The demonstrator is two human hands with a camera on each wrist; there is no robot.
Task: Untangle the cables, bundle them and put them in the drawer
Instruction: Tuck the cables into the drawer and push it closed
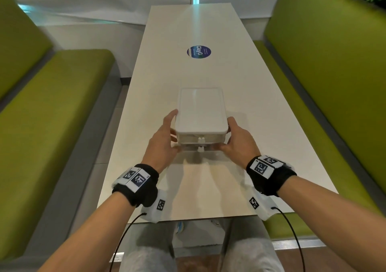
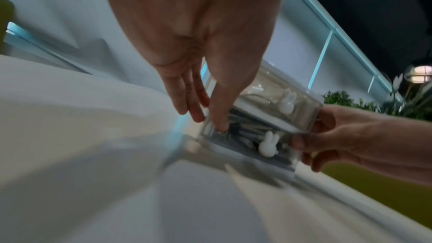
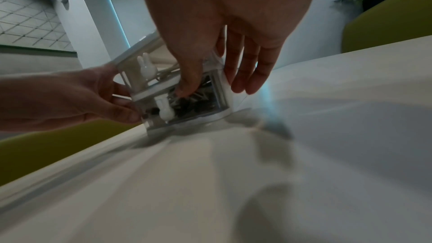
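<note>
A small white two-drawer box (image 1: 200,108) stands in the middle of the table (image 1: 196,192). Both clear drawer fronts carry white rabbit knobs (image 2: 268,144). Dark cables (image 3: 198,104) fill the lower drawer, and pale cable (image 2: 254,95) lies in the upper one. My left hand (image 1: 173,129) grips the box's near left corner, fingers along the side and thumb on the lower drawer front. My right hand (image 1: 227,133) grips the near right corner the same way. In the wrist views my left hand (image 2: 205,115) and right hand (image 3: 210,84) show blurred against the box (image 3: 224,99).
A round blue sticker (image 1: 198,51) lies flat on the table beyond the box. Green padded benches (image 1: 52,125) (image 1: 334,83) run along both long sides. A white wall closes the far end. My knees show below the near table edge.
</note>
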